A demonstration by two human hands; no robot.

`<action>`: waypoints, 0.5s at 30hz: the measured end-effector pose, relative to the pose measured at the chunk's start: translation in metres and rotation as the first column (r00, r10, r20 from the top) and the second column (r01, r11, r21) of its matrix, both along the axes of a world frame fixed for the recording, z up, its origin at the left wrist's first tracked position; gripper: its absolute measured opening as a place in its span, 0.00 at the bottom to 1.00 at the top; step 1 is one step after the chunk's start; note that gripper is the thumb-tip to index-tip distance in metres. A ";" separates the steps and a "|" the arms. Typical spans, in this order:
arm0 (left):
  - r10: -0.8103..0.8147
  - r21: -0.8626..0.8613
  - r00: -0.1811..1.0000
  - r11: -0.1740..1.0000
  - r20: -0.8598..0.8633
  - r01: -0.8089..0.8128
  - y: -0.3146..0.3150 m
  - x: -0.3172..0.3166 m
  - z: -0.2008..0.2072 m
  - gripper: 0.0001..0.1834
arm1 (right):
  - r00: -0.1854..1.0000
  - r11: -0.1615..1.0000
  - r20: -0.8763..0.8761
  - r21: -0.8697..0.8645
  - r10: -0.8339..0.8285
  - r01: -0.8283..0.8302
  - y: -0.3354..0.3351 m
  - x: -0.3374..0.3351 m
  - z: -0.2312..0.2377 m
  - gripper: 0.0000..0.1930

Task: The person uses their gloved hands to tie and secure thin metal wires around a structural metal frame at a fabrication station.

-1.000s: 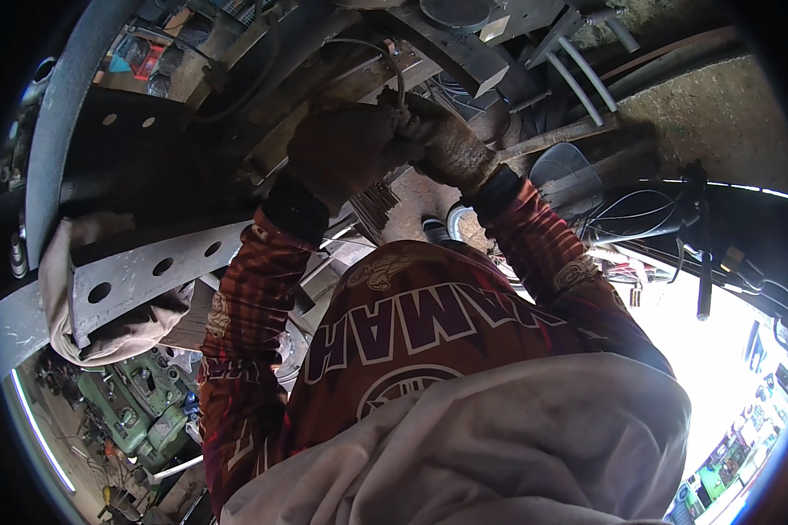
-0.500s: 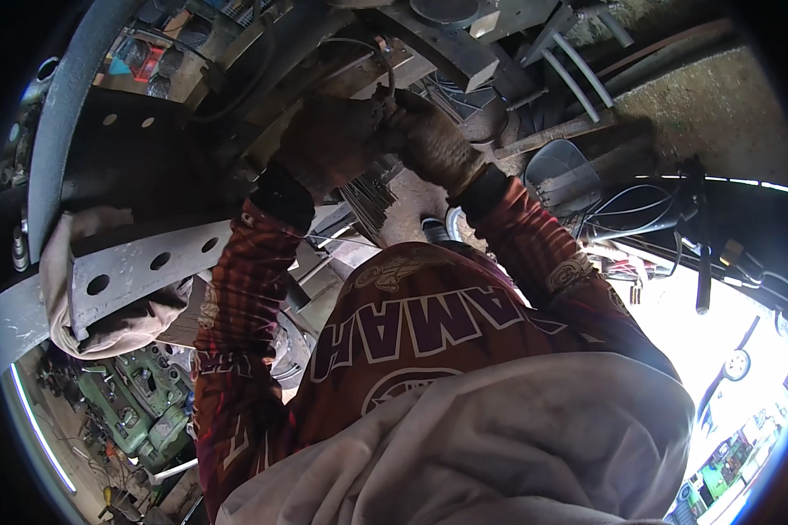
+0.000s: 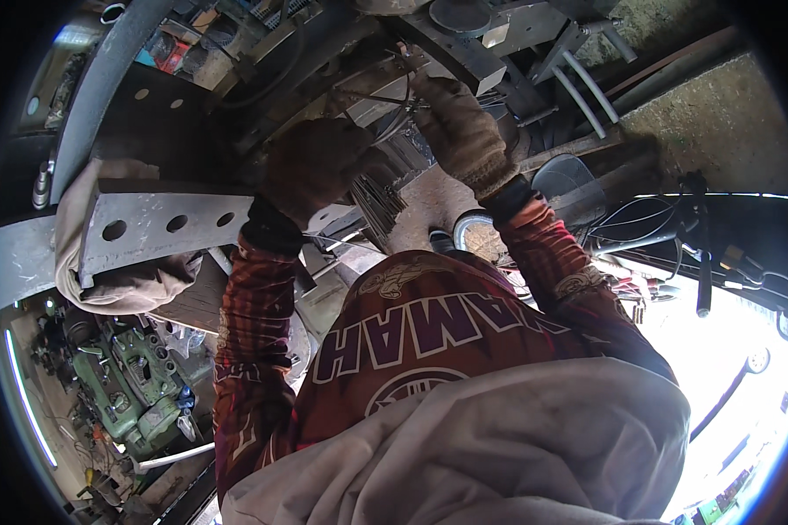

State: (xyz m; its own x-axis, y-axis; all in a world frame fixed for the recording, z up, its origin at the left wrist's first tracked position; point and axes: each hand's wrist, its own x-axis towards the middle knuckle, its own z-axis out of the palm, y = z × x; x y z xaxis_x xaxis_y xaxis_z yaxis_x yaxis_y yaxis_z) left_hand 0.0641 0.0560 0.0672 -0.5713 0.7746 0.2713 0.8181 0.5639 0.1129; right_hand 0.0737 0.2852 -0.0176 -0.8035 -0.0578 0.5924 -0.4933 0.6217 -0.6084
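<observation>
Both my hands wear dirty brown work gloves and reach out over a dark metal frame. My left hand (image 3: 315, 164), deep in shadow, has its fingers curled; what they hold, if anything, is hidden. Farther up and to the right, my right hand (image 3: 460, 131) has its fingers bent together at a thin cable (image 3: 407, 90) that curves down past its fingertips. Whether the cable itself is in its grip cannot be made out. A thin dark rod (image 3: 368, 96) crosses the gap between the two hands, over the frame.
A pale metal beam with round holes (image 3: 149, 223) lies at the left, a beige cloth (image 3: 87, 227) draped by it. Below stands a green machine (image 3: 114, 394). Several thin rods (image 3: 376, 210) lie under my hands. Grey bars (image 3: 591, 96) and a dark rounded panel (image 3: 569, 188) are at the right.
My hands, close together before, have come apart: the right now sits higher and to the right, the left lower. A gap with the cable and rod shows between them. The view has shifted slightly.
</observation>
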 end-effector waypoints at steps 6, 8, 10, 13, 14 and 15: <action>0.080 0.119 0.995 0.990 -0.056 -0.073 -0.015 0.005 0.027 0.17 | 0.980 0.899 -0.139 0.432 0.142 -0.069 0.008 0.003 0.033 0.16; 0.283 0.358 0.946 0.909 -0.156 -0.213 -0.013 0.008 0.038 0.23 | 0.997 0.911 0.005 0.405 0.082 -0.078 0.007 0.021 0.059 0.15; 0.574 0.606 0.794 0.708 -0.198 -0.361 0.005 0.019 0.047 0.27 | 0.998 0.994 0.044 0.103 0.044 -0.048 0.000 0.037 0.057 0.16; 0.516 0.626 0.773 0.753 -0.370 -0.203 0.027 0.042 0.034 0.30 | 0.844 0.823 0.501 -0.550 0.189 0.142 -0.002 0.045 0.048 0.20; 0.445 0.507 0.858 0.818 -0.256 -0.272 0.038 0.062 0.032 0.28 | 0.697 0.641 0.625 -0.703 0.351 0.307 -0.003 0.046 0.044 0.21; 0.389 0.370 0.913 0.872 -0.125 -0.321 0.047 0.080 0.030 0.26 | 0.688 0.606 0.625 -0.723 0.369 0.331 -0.004 0.043 0.036 0.22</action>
